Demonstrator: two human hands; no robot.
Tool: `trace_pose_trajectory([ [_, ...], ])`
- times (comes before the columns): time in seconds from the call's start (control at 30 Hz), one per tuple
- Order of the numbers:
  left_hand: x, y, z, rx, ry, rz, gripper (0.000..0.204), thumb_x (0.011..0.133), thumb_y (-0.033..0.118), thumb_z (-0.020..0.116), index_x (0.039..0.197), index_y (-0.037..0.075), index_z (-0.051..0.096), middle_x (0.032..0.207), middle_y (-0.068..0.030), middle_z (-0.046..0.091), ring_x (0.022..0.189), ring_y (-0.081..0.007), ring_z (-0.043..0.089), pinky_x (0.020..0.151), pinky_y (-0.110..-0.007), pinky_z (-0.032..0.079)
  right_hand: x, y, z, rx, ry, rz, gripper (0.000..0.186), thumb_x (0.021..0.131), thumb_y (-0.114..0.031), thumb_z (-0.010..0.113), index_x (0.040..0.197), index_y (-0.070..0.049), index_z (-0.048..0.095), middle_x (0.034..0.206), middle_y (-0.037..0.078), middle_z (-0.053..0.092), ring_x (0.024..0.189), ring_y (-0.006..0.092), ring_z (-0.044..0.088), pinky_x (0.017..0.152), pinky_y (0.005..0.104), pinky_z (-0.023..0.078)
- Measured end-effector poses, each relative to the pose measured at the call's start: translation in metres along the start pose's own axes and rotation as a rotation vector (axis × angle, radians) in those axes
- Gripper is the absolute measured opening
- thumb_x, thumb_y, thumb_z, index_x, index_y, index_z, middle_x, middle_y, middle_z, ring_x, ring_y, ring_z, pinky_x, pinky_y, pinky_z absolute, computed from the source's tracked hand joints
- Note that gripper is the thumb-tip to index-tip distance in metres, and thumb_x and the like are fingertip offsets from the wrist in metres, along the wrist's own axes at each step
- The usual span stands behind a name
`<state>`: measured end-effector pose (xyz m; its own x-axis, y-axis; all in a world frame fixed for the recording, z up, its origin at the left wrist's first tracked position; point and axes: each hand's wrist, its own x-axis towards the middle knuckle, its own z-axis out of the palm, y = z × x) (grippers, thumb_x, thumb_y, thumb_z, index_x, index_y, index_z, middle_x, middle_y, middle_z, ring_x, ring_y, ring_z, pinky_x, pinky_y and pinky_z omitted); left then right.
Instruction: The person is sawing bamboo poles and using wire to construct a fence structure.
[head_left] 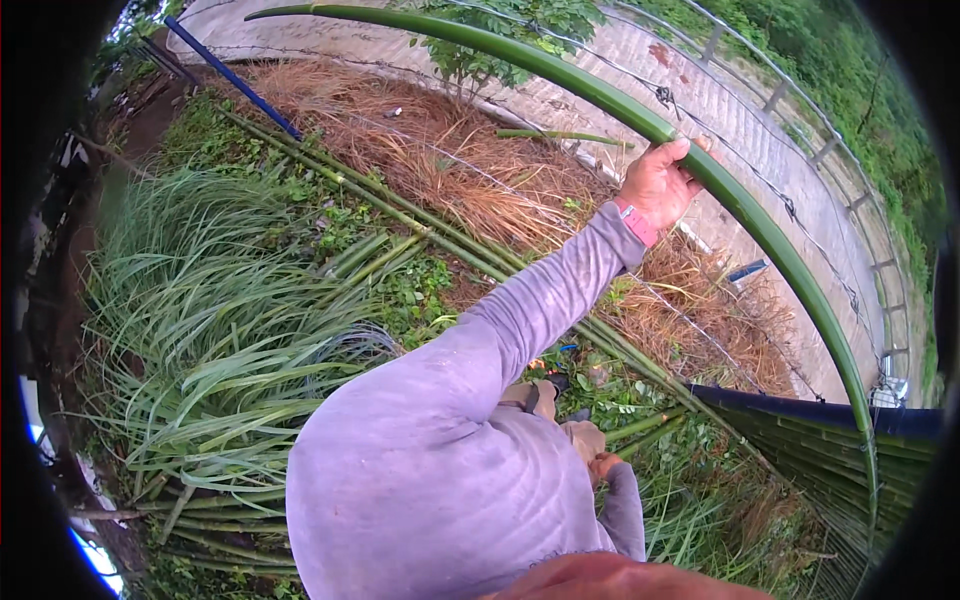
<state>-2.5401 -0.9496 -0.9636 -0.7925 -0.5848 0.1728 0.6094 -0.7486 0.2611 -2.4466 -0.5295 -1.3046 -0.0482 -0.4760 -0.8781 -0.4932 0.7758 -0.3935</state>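
A long green bamboo pole (735, 200) arcs across the top and right of the view, bent by the lens. My left hand (660, 185) grips it, thumb on the near side and fingers wrapped behind, at the end of my outstretched arm. A pink band circles that wrist. My right hand (603, 465) is low beside my trousers, with its fingers mostly hidden. Cut bamboo pieces (648, 430) lie on the ground just past it; whether it touches anything is unclear.
Thin bamboo poles (420, 228) lie diagonally over the weeds. Barbed wire (770, 185) runs along a concrete road (800, 270). A blue post (235, 78) leans at upper left. Tall grass (220, 300) fills the left, and a bamboo slat fence (850, 460) stands at lower right.
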Motion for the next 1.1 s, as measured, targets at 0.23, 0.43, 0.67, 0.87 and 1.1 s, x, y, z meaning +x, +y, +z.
trace_pose_trajectory([
  [0.23,-0.007,0.001,-0.001,0.06,-0.047,-0.003,0.017,0.081,0.015,0.057,0.095,0.005,0.055,0.098,-0.0084,0.059,0.102,-0.0272,0.053,0.092,-0.044,0.04,0.026,0.027,0.04,0.098,-0.039,0.002,0.055,0.076,-0.035,0.057,0.115,0.003,0.05,0.111,0.02,0.056,0.103,0.0304,0.054,0.087,0.033,0.043],
  [0.43,-0.014,-0.005,0.007,0.086,0.004,0.032,0.017,0.079,0.016,0.06,0.093,0.008,0.055,0.091,-0.0054,0.059,0.093,-0.0219,0.056,0.086,-0.039,0.045,0.075,-0.009,0.041,-0.2,-0.043,-0.251,0.051,0.076,-0.03,0.059,0.121,-0.009,0.048,0.103,0.016,0.059,0.09,0.0312,0.057,0.074,0.0395,0.045],
  [0.67,-0.014,0.002,0.008,0.15,-0.032,0.051,0.018,0.081,0.018,0.059,0.096,0.008,0.055,0.094,-0.007,0.059,0.091,-0.0212,0.058,0.082,-0.039,0.047,0.09,-0.042,0.037,-0.494,-0.029,-0.469,0.052,0.076,-0.027,0.062,0.125,-0.016,0.046,0.098,0.015,0.061,0.081,0.0314,0.059,0.066,0.0437,0.046],
  [0.87,-0.002,0.002,-0.007,0.151,-0.098,0.065,0.019,0.082,0.013,0.057,0.099,0.008,0.052,0.102,-0.0086,0.056,0.101,-0.0257,0.054,0.09,-0.041,0.043,0.046,-0.08,0.005,-0.322,-0.04,-0.257,0.047,0.077,-0.037,0.054,0.119,-0.016,0.05,0.103,0.015,0.059,0.092,0.0329,0.057,0.075,0.0405,0.045],
  [1.1,-0.011,-0.002,0.004,0.198,-0.068,0.086,0.021,0.082,0.019,0.059,0.099,0.008,0.054,0.093,-0.0058,0.058,0.089,-0.0201,0.057,0.081,-0.038,0.046,0.051,-0.07,0.015,-0.272,0.06,-0.22,0.041,0.078,-0.047,0.044,0.112,-0.025,0.054,0.104,0.014,0.059,0.098,0.035,0.054,0.078,0.0421,0.045],
])
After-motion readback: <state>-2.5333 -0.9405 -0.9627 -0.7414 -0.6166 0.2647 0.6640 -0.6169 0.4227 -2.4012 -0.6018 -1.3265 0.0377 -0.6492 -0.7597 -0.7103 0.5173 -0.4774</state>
